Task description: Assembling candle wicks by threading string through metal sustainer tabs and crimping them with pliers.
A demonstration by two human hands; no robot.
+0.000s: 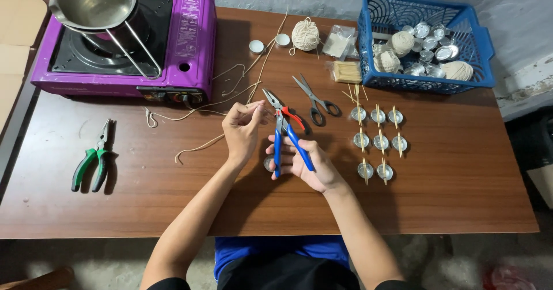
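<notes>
The right hand (308, 163) grips a pair of blue-handled pliers (285, 131), its fingers wrapped around both handles so the nose points away from the body, up toward the left hand (242, 131). The left hand's fingers are pressed together, pinching a length of pale string (230, 97) close to the plier tips, which keeps the strand taut and steady where the tool can meet it. The string trails off across the brown bench (461, 180) toward a ball of twine (305, 35). Just below the hands a small round metal cup (268, 163) sits on the bench, partly hidden by them.

To the right, 8 similar cups (377, 137) stand in rows, each with a wooden stick laid across its rim, apparently holding a wick upright. Scissors (314, 100) lie just beyond the pliers, within easy reach. A blue basket (478, 42) holds more cups and twine. Far left lie green-handled pliers (92, 160), near a purple portable stove (190, 42) carrying a steel pot (92, 2).
</notes>
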